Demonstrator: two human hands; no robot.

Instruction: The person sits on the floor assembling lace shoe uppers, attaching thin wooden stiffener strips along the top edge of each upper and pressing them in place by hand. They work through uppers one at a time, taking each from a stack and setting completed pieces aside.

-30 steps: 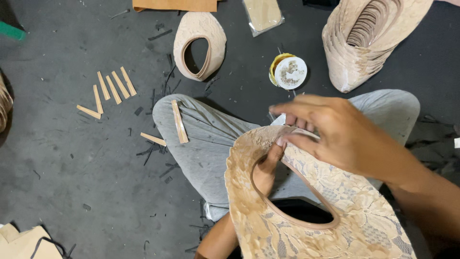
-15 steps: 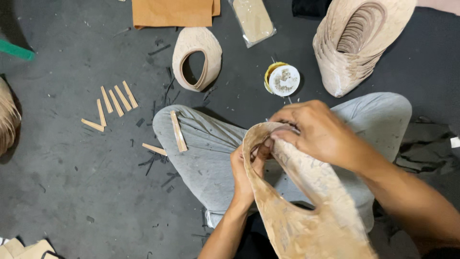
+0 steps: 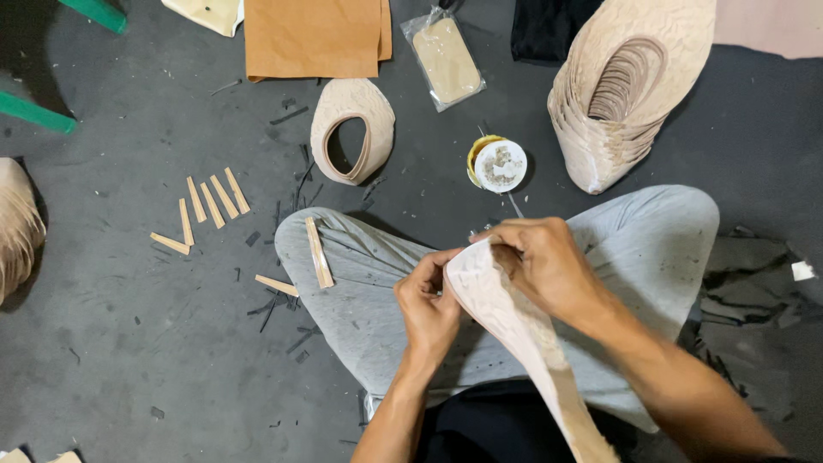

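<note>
Your left hand [image 3: 431, 302] sits at about six o'clock, fingers curled and pinched shut toward two o'clock. Your right hand [image 3: 540, 266] comes in from five o'clock, palm down, fingers bent and closed tight, touching the left. Both forearms are bare, crossing your lap.

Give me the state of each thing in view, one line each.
Left hand: gripping the piece's edge.
Right hand: gripping the piece's top.
Beige piece: folded, held over the lap.
Tin: open, on the floor.
Stack: nested, lying on the floor.
Single piece: lying flat.
Strips: loose on floor.
</note>
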